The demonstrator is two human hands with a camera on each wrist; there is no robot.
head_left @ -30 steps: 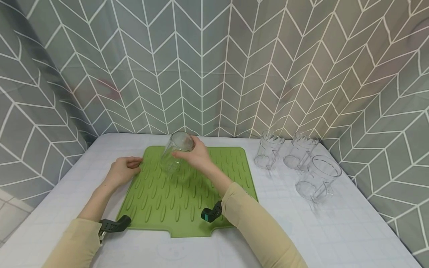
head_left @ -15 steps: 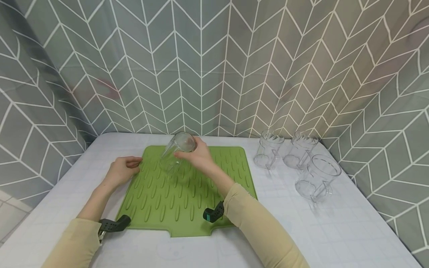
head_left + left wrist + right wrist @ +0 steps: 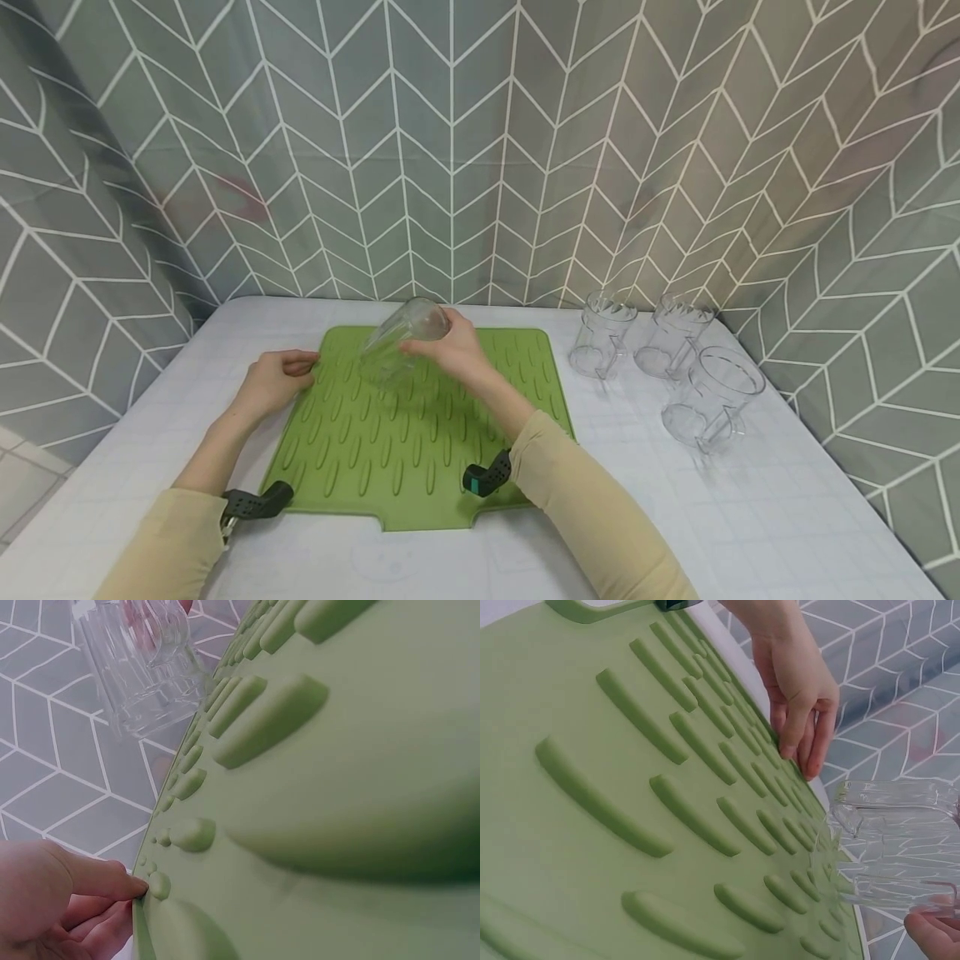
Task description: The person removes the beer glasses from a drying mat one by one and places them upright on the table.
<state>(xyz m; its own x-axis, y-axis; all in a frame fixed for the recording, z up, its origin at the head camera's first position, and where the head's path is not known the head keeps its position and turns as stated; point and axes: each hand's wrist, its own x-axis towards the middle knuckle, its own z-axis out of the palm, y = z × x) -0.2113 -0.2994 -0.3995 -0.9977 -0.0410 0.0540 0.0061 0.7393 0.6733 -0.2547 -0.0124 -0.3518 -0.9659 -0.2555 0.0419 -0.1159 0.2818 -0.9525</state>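
A clear glass mug (image 3: 390,343) is in my right hand (image 3: 456,348), tilted over the far left part of a green ridged mat (image 3: 420,496). My thumb and fingers grip it near its base, which points up and right. Its mouth end slants down left, close over the mat. In the left wrist view, the mug (image 3: 150,675) shows behind the mat's edge. My left hand (image 3: 273,383) pinches the mat's left edge; in the left wrist view, the thumb (image 3: 120,881) lies at that edge with the other fingers curled below.
Three more glass mugs stand upright to the right of the mat: one at the back (image 3: 596,337), one beside it (image 3: 670,337) and one nearer (image 3: 708,400). A white cloth (image 3: 637,508) covers the table. Grey patterned curtains (image 3: 480,167) hang behind and at both sides.
My right hand has shifted slightly right, and the mug's base has tipped further right with it. The left hand, the mat and the three standing mugs stay where they were.
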